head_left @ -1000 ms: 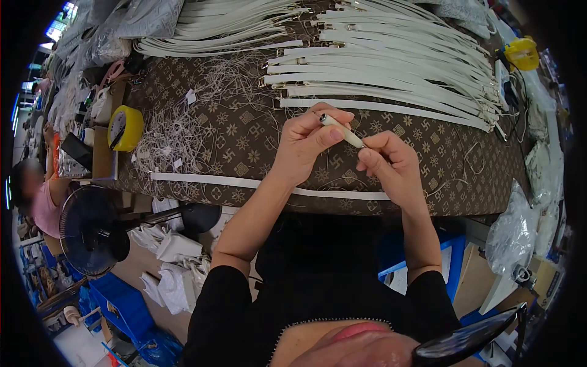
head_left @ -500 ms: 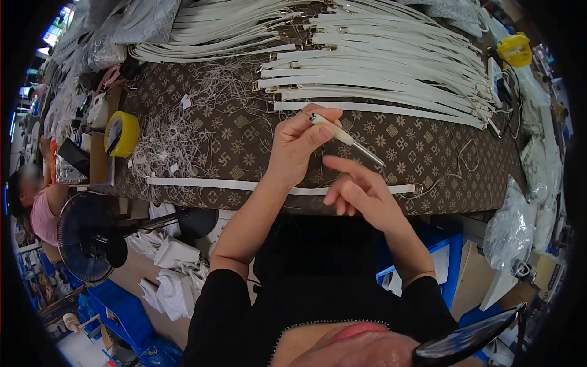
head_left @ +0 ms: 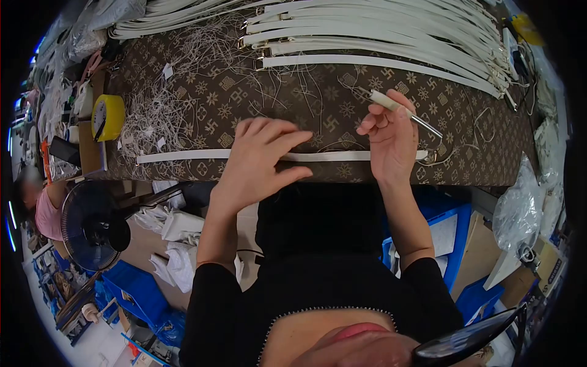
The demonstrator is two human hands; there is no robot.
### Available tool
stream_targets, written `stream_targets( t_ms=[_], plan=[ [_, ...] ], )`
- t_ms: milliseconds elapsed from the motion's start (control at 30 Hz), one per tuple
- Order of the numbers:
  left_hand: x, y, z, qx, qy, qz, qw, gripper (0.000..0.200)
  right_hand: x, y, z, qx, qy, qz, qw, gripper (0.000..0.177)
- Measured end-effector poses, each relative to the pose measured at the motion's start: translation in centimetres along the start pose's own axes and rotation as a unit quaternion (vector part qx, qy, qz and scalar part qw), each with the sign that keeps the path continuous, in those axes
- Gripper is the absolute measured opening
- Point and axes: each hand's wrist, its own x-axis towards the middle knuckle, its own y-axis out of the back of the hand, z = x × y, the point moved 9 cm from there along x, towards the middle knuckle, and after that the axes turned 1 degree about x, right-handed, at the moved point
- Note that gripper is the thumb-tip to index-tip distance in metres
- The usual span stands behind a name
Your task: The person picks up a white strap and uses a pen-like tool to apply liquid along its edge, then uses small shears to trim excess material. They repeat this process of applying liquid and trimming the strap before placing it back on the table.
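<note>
Holds one white-handled metal tool [head_left: 384, 100] between thumb and fingers of the right hand [head_left: 393, 144], near the right end of one white strap [head_left: 183, 156] along the near edge of the desk [head_left: 489, 164]. Spreads the left hand [head_left: 254, 162] wide, palm down, over that strap; cannot tell whether touching it. Has, farther back, two bunches of white straps [head_left: 391, 33] too overlapped to count, and, leftward, one tangle of threads [head_left: 159, 113] and one yellow tape roll [head_left: 116, 117].

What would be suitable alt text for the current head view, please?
A person's right hand holds a white-handled tool with a metal shaft above a brown patterned cloth, while the left hand is spread over a white strap. More white straps lie beyond, with loose threads to the left.
</note>
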Motion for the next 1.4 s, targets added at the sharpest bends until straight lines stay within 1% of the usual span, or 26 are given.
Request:
stream_targets(
  t_ms=[33, 67, 100, 133, 167, 233, 267, 333, 400, 433, 467, 500, 567, 600, 700, 733, 767, 833, 867, 933, 1000, 1033, 1100, 1167, 1267, 1400],
  plan=[
    [-0.8, -0.3, -0.4, 0.033, 0.016, -0.006, 0.999, 0.037, -0.3, 0.5, 0.0, 0.003, -0.002, 0.003, 1.0, 0.029],
    [-1.3, -0.9, -0.6, 0.034, 0.019, -0.009, 0.999, 0.037, -0.7, 0.8, 0.0, 0.009, -0.001, -0.001, 1.0, 0.026],
    [-1.7, -1.2, -0.6, 0.044, 0.016, 0.015, 0.999, 0.031, -1.2, 0.9, 0.0, 0.015, -0.002, -0.005, 1.0, 0.023],
    [-2.0, -1.3, -0.4, 0.051, 0.016, 0.038, 0.998, 0.025, -1.6, 0.5, -0.7, -0.001, 0.005, 0.008, 1.0, 0.014],
    [-2.0, -1.8, -0.5, 0.046, 0.023, 0.033, 0.998, 0.025, -2.0, 0.8, -0.9, -0.002, -0.004, 0.012, 1.0, 0.014],
    [-1.2, -1.6, -0.3, 0.057, 0.016, 0.069, 0.996, 0.019, -2.8, 0.1, -2.3, -0.051, 0.036, -0.072, 0.995, 0.01],
    [-0.7, -1.9, -0.3, 0.052, 0.018, 0.065, 0.996, 0.019, -3.2, -0.2, -2.7, -0.066, 0.017, -0.07, 0.995, 0.011],
    [0.0, -0.8, 1.4, 0.108, -0.062, 0.157, 0.98, 0.018, -3.7, 0.3, -3.2, -0.077, 0.003, -0.067, 0.995, 0.01],
    [0.6, -0.8, 1.7, 0.119, -0.078, 0.171, 0.975, 0.019, -3.9, 0.1, -3.7, -0.087, -0.007, -0.067, 0.994, 0.011],
    [0.8, -0.7, 2.0, 0.133, -0.092, 0.184, 0.97, 0.02, -3.8, -0.1, -3.6, -0.14, -0.037, -0.04, 0.989, 0.015],
    [0.8, -0.9, 2.0, 0.132, -0.095, 0.186, 0.969, 0.02, -3.8, 0.1, -3.3, -0.192, -0.067, -0.012, 0.979, 0.018],
    [0.9, -1.8, 1.5, 0.114, -0.079, 0.156, 0.978, 0.02, -3.8, 0.0, -3.0, -0.24, -0.072, -0.027, 0.968, 0.025],
    [1.0, -2.5, 1.2, 0.086, -0.051, 0.107, 0.989, 0.02, -4.1, 0.3, -2.4, -0.295, -0.07, -0.042, 0.952, 0.023],
    [1.0, -2.4, 1.0, 0.084, -0.05, 0.105, 0.99, 0.02, -4.4, 0.4, -2.6, -0.331, -0.042, -0.047, 0.942, 0.021],
    [0.9, -2.6, 0.5, 0.059, -0.023, 0.091, 0.994, 0.019, -4.6, 2.1, -2.4, -0.389, -0.035, -0.017, 0.92, 0.017],
    [1.1, -2.6, 0.3, 0.041, -0.014, 0.084, 0.995, 0.017, -4.6, 2.4, -2.2, -0.326, -0.074, 0.029, 0.942, 0.015],
    [1.3, -2.6, 0.1, 0.024, -0.005, 0.076, 0.997, 0.016, -4.5, 2.5, -2.2, -0.325, -0.077, 0.029, 0.942, 0.015],
    [1.6, -2.7, -0.2, 0.009, 0.022, 0.056, 0.998, 0.019, -4.3, 2.1, -2.8, -0.307, -0.038, 0.001, 0.951, 0.014],
    [1.8, -2.9, -0.5, -0.005, 0.045, 0.039, 0.998, 0.023, -4.2, 2.1, -2.7, -0.306, -0.039, 0.003, 0.951, 0.014],
    [2.0, -2.9, -0.4, -0.013, 0.053, 0.038, 0.998, 0.025, -3.8, 1.4, -2.4, -0.306, -0.027, -0.025, 0.951, 0.013],
    [2.3, -2.7, -0.1, -0.021, 0.06, 0.037, 0.997, 0.026, -3.6, 2.0, -1.7, -0.333, -0.037, -0.022, 0.942, 0.011],
    [2.6, -2.2, 0.4, -0.021, 0.055, 0.045, 0.997, 0.03, -3.5, 2.2, -1.4, -0.361, -0.047, -0.02, 0.931, 0.01],
    [2.9, -2.2, 1.1, -0.022, 0.053, 0.05, 0.997, 0.033, -3.4, 1.9, -1.5, -0.344, -0.061, 0.003, 0.937, 0.009],
    [3.6, -3.0, 2.4, 0.022, 0.005, 0.034, 0.999, 0.03, -3.4, 1.9, -1.4, -0.327, -0.071, 0.021, 0.942, 0.008],
    [3.4, -4.2, 2.6, 0.032, -0.022, 0.043, 0.998, 0.025, -3.5, 2.4, -1.3, -0.311, -0.053, 0.026, 0.949, 0.008],
    [2.7, -4.4, 2.2, 0.035, -0.044, 0.067, 0.996, 0.019, -3.5, 2.5, -1.5, -0.352, -0.041, 0.011, 0.935, 0.008]
  ],
)
